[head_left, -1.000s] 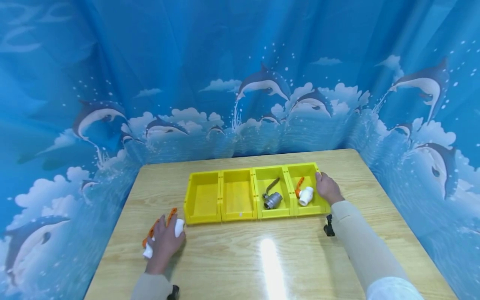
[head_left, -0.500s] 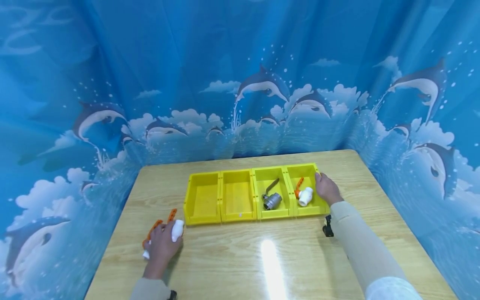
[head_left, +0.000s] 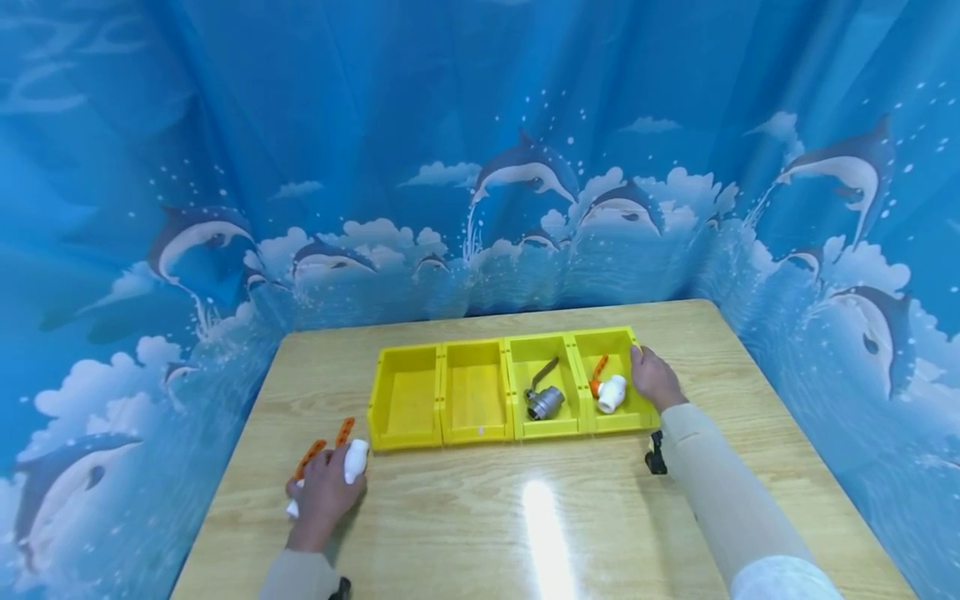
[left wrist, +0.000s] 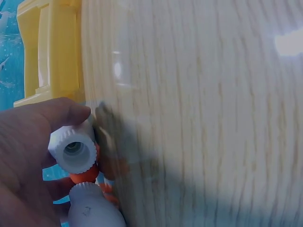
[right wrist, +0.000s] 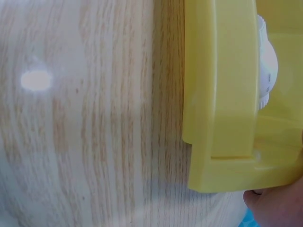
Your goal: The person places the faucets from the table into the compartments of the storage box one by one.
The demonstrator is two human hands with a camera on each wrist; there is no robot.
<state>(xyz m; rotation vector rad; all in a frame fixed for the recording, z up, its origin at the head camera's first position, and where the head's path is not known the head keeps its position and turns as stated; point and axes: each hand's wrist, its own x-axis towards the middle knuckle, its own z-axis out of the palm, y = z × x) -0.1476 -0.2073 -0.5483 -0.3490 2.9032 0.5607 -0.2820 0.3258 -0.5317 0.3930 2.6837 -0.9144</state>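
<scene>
My left hand is over two white plastic ball valves with orange handles, left of the bins. Its thumb and fingers grip the nearer-to-bins ball valve, whose round opening faces the left wrist camera. The other ball valve lies against it by the fingers, mostly covered by the hand in the head view. My right hand holds the outer wall of the rightmost yellow bin, with the thumb partly visible in the right wrist view. Inside that bin rests a white ball valve with an orange handle.
A metal ball valve with a lever lies in the adjoining yellow bin. Two more yellow bins continue the row leftward. The wooden table meets a blue dolphin-print curtain at its back and sides.
My left hand first closed in around the white ball valves, its fingers drawing inward and turning the right one slightly; it then stayed almost still. The right hand has kept its place on the bin.
</scene>
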